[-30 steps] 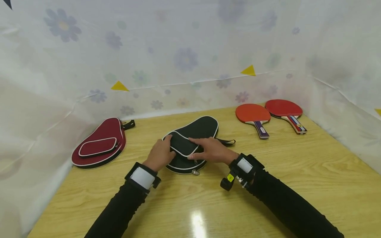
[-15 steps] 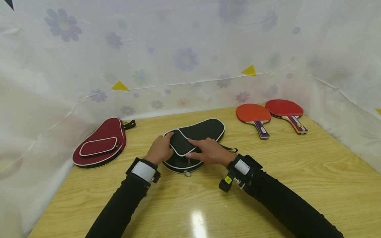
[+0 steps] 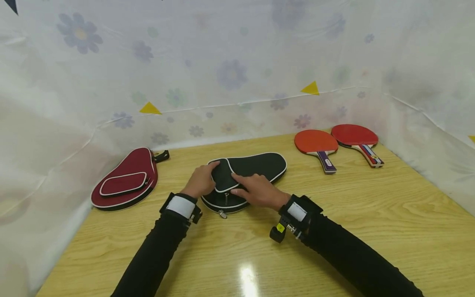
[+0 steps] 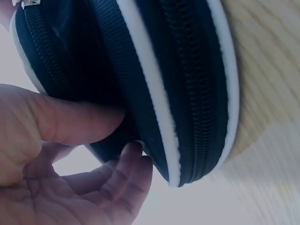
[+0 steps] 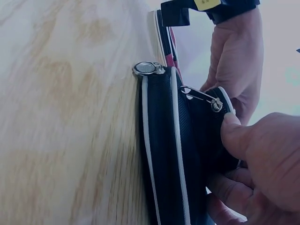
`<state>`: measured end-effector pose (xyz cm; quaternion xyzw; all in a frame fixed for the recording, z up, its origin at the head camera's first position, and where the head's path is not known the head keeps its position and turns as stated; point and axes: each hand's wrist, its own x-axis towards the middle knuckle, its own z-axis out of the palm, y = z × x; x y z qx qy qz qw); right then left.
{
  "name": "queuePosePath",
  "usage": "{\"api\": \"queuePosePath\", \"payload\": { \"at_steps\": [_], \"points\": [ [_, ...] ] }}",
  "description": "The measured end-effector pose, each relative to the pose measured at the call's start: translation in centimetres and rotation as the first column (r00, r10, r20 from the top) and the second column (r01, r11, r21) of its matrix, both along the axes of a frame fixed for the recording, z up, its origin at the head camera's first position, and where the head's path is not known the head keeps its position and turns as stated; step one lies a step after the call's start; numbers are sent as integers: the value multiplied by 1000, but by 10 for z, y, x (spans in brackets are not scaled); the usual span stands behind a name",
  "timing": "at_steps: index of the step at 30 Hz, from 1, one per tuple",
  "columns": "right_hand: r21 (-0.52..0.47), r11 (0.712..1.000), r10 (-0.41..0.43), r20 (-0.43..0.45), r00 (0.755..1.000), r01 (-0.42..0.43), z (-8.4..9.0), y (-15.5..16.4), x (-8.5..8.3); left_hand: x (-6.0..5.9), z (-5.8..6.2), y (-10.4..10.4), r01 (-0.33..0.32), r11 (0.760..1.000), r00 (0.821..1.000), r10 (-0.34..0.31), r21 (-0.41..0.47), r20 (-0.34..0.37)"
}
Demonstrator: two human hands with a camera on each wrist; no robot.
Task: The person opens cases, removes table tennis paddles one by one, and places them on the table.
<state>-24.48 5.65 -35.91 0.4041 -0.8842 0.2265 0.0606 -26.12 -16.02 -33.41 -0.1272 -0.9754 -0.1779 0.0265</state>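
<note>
Black zippered fabric paddle case with white piping (image 3: 246, 175) lay flat at mid surface (image 3: 334, 231). Left hand (image 3: 200, 181) gripped its rounded edge; right hand (image 3: 256, 190) pinched the front pocket, fingers (image 5: 243, 136) curled. Step judged: steadying the case; next likely needs the zipper pull (image 5: 146, 68) drawn. Contents hidden. Maroon case (image 3: 126, 181) closed at left; two red paddles (image 3: 335, 144) lay loose, far right.
</note>
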Motion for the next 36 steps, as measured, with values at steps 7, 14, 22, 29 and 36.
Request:
{"api": "queuePosePath", "payload": {
  "at_steps": [7,14,22,29,36],
  "points": [
    [-2,999,-34,22,999,34,1,-6,2,-5,3,-5,41,999,999,-41,13,23],
    [13,995,-94,-4,996,94,-2,-15,4,-10,4,-7,52,999,997,-53,11,65],
    [-1,991,-133,-6,991,133,-6,-21,7,-5,1,-8,42,998,996,-45,41,71],
    [-16,991,-137,-52,989,136,-6,-22,9,8,4,-1,-13,995,1000,14,96,-8],
    [-30,987,-162,-63,985,161,-3,-25,9,1,6,-1,24,995,1000,-24,99,-5]
  ]
}}
